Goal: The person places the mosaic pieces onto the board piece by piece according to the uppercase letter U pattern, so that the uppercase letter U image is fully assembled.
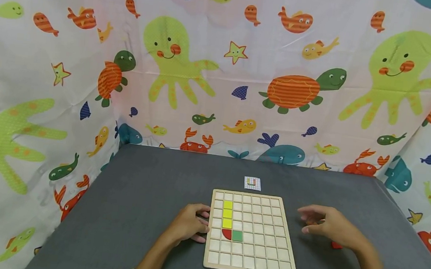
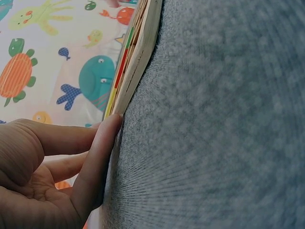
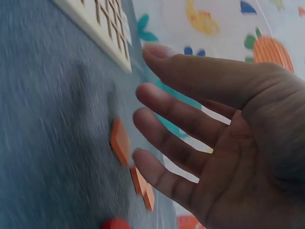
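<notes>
A wooden grid board (image 1: 247, 260) lies flat on the grey table. Three yellow squares (image 1: 227, 213) stand in a column in its left part, above a red quarter-round piece (image 1: 226, 234) and a green square (image 1: 237, 236). My left hand (image 1: 189, 223) touches the board's left edge with its fingertips; in the left wrist view, a finger (image 2: 102, 160) rests against the side of the frame. My right hand (image 1: 330, 223) hovers right of the board, fingers spread and loosely bent, holding nothing. Orange pieces (image 3: 120, 142) lie on the table below it.
A small pattern card (image 1: 252, 183) lies just behind the board. A red piece (image 1: 336, 245) shows partly under the right forearm. Behind the table (image 1: 163, 181) hangs a curtain (image 1: 208, 125) printed with sea animals.
</notes>
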`<state>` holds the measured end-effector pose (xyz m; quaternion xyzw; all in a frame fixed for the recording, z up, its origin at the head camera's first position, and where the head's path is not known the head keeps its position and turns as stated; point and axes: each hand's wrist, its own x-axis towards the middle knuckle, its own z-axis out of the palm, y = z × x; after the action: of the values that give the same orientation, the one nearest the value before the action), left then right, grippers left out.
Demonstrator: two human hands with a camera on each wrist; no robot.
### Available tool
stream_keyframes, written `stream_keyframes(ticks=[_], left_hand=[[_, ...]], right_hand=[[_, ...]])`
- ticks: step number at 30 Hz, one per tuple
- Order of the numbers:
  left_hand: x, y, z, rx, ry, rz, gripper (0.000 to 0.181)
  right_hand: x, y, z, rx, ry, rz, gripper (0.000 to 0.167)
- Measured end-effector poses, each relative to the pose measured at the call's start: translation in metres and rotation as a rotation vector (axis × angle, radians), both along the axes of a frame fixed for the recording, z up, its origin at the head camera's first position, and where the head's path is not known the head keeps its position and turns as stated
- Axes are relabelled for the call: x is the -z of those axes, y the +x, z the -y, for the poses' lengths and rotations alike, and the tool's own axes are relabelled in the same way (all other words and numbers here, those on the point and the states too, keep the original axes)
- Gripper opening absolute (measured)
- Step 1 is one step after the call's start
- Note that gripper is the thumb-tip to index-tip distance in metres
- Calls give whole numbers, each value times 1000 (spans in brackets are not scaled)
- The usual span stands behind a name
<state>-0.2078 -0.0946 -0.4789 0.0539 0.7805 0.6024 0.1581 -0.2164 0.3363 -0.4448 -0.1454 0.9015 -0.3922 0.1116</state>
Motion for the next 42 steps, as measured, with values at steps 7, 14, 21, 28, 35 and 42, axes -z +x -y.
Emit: stream_keyframes(ticks=[7, 14, 21, 28, 35, 42], left_hand=[[0, 0, 1, 5, -13, -5, 59], [1, 1, 1, 17, -4, -12, 59], [0, 1, 2, 18, 2, -4, 61], [-2, 1, 1, 11, 14, 14, 61], [-1, 1, 1, 10, 1, 11, 61], [1, 1, 1, 10, -14, -3, 59]], right_hand=[[4, 3, -33, 26, -37, 64, 54], [4, 10, -65, 86, 4, 130, 55], [4, 15, -87, 115, 66, 136, 55], [9, 17, -101, 65, 58, 129, 53], [13, 17, -108, 70, 35, 156, 52], [15, 17, -106, 85, 31, 166, 49]])
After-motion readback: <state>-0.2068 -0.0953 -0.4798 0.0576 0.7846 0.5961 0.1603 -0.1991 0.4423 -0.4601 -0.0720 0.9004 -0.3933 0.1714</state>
